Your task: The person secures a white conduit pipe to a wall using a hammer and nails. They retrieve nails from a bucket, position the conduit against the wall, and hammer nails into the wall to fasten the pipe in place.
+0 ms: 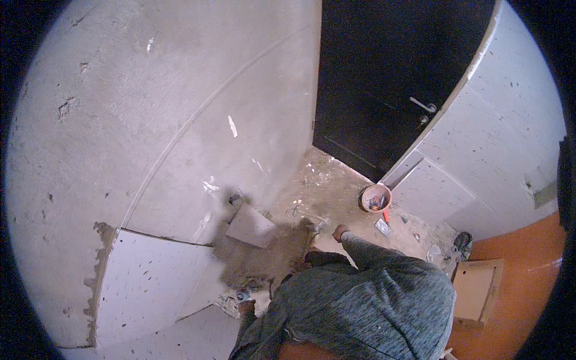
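My left hand (246, 308) is low on the left, its fingers closed on a small light-blue thing (242, 296) whose kind is too small to tell. Farther forward and to the right, my right hand (341, 231) is bunched like a fist. A pale, blurred thing (318, 225) lies just left of it, and whatever the fingers hold does not show. A square light-grey tile (251, 226) leans by the left wall, between and beyond my hands. Dark damp-looking patches surround it. My grey sleeves and torso cover much of the floor nearest me.
A round bucket of tools (376, 198) stands by the black door (396, 78); a red-handled tool (386, 218) lies beside it. Speckled white tiles (150, 282) cover the lower left wall. Rubble and a dark bundle (462, 241) lie right, near an orange panel (534, 270).
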`<state>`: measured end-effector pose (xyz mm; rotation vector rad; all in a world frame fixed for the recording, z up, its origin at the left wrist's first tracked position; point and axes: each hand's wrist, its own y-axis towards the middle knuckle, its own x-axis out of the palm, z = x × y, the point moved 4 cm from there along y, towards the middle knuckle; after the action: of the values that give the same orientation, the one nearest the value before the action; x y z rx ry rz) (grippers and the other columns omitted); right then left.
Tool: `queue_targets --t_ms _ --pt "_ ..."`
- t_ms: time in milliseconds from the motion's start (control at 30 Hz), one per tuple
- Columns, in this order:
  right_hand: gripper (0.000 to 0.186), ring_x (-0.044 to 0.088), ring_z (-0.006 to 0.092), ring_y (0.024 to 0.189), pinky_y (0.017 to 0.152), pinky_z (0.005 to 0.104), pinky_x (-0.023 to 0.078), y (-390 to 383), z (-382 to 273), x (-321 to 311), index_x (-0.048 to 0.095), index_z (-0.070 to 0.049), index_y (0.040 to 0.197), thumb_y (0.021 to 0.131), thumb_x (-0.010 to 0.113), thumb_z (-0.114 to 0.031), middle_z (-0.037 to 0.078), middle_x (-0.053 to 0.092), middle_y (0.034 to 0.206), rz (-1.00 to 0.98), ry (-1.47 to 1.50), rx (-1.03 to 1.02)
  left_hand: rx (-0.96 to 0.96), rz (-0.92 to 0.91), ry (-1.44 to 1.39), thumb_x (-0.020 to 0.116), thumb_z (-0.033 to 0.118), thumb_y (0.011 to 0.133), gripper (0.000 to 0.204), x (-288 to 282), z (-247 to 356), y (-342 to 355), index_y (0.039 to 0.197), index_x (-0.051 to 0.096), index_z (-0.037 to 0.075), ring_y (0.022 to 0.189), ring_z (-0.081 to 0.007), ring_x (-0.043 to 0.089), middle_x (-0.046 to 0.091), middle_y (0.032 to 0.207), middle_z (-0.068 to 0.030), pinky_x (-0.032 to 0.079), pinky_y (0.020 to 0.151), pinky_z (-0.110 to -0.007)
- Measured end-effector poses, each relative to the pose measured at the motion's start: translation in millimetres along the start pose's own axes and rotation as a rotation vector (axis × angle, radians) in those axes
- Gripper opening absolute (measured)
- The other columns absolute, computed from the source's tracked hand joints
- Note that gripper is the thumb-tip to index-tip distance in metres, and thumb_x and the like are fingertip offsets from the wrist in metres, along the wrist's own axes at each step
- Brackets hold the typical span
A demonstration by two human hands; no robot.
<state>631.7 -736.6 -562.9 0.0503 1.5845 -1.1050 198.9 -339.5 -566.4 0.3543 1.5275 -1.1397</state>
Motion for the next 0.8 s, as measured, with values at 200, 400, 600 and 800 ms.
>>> queue_targets --t_ms 200,400,600,800 --pt "0.026 0.066 0.0315 0.083 0.075 0.0434 0.052 -53.4 80.6 75.8 0.073 -0.013 0.083 0.080 0.052 -0.029 0.014 0.070 0.089 -0.115 0.175 0.244 0.043 -0.023 -0.102 0.061 0.045 0.082 0.036 -6.3 24.4 43.3 0.081 0.069 0.010 0.069 -0.0264 0.063 0.066 0.073 -0.0105 0.049 0.064 -0.044" --pt "0.026 0.066 0.0328 0.082 0.074 0.0427 0.052 -83.3 137.4 104.4 0.073 -0.013 0.080 0.079 0.053 -0.029 0.015 0.069 0.087 0.062 0.433 0.607 0.138 -0.077 -0.128 0.062 0.043 0.083 0.033 -15.1 52.0 69.1 0.081 0.069 0.010 0.065 -0.0254 0.062 0.065 0.069 -0.0093 0.048 0.061 -0.043" --pt "0.022 0.066 0.0334 0.086 0.074 0.0423 0.052 -113.8 154.6 101.3 0.073 -0.013 0.080 0.077 0.056 -0.027 0.015 0.069 0.090 0.178 0.530 0.709 0.213 -0.169 -0.113 0.062 0.040 0.083 0.031 -9.5 81.8 81.8 0.081 0.068 0.010 0.061 -0.0244 0.060 0.063 0.066 -0.0081 0.047 0.057 -0.043" --pt "0.014 0.067 0.0314 0.082 0.070 0.0411 0.053 -122.8 154.3 108.5 0.073 -0.015 0.078 0.075 0.060 -0.022 0.012 0.070 0.085 0.242 0.451 0.616 0.206 -0.273 0.012 0.063 0.037 0.083 0.028 -20.8 105.4 91.4 0.081 0.067 0.010 0.057 -0.0234 0.059 0.062 0.063 -0.0069 0.046 0.054 -0.042"
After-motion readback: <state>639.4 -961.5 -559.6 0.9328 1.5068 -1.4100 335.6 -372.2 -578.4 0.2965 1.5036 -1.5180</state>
